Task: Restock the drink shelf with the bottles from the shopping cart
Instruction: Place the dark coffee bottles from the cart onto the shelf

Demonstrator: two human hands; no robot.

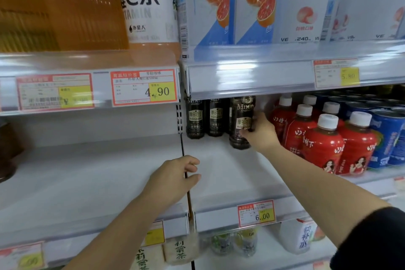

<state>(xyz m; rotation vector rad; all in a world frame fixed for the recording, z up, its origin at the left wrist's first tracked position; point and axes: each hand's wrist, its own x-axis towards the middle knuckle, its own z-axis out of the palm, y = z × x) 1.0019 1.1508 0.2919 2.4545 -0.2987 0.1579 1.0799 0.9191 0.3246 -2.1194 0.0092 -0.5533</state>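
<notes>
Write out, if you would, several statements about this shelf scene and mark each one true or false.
1. The right hand grips a dark coffee bottle. True.
2. The left hand holds a bottle. False: it holds nothing; its fingers are loosely curled above the shelf.
3. Red bottles with white caps stand to the right of the gripped bottle. True.
4. The price tag on the shelf edge below the gripped bottle reads 4.90. False: it reads 6.00.
5. Two more coffee bottles stand to the left of the gripped one. True.
</notes>
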